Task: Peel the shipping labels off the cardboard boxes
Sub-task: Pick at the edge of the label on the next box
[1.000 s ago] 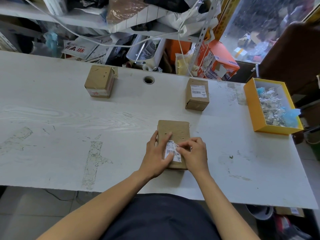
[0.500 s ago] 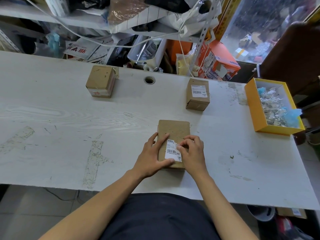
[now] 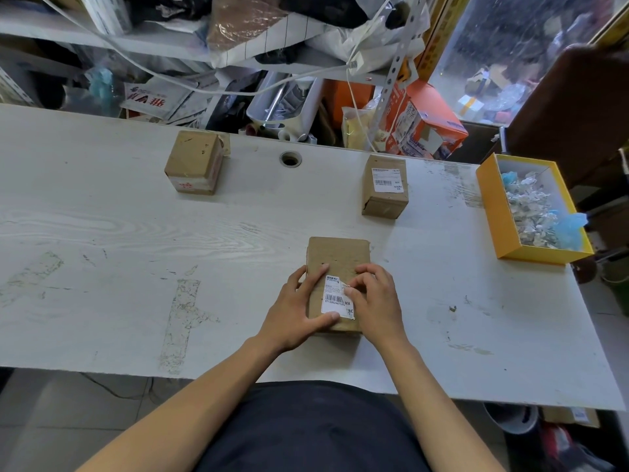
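near box [image 3: 338,257] under both my hands | my left hand [image 3: 299,310] flat, fingers straight, pressing its label [image 3: 335,298] | my right hand [image 3: 374,301] curled, pinching the label's right edge

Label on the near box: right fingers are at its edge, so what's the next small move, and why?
Probably lift the right edge and peel leftward. The right hand pinches the shipping label at its torn right edge, most of it lies stuck flat, and the left hand pins the near box to the table.
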`<state>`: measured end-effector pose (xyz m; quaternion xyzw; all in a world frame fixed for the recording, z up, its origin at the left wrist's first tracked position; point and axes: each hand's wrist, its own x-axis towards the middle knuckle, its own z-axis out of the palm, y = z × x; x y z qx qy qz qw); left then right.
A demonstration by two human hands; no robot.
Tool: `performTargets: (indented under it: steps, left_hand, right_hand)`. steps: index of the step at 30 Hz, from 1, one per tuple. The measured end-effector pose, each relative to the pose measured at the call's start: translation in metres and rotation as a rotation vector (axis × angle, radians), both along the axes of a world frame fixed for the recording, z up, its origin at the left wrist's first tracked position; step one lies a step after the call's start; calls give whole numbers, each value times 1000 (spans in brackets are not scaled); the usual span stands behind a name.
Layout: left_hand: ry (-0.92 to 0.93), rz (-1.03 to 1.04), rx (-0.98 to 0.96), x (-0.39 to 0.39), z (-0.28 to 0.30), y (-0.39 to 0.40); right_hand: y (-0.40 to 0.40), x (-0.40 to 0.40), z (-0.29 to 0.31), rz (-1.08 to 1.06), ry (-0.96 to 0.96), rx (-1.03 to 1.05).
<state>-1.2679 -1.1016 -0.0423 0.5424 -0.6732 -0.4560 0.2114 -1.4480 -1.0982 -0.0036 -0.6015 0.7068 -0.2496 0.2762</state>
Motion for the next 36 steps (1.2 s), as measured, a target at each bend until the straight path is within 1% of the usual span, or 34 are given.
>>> performTargets:
  steps: [18,36]
  left_hand:
    - [2,12,5,1,0,1]
    - [2,12,15,0,0,0]
  right_hand:
    - [0,-1,-2,-25,-89,28]
    - [0,-2,0,-8,-79,41]
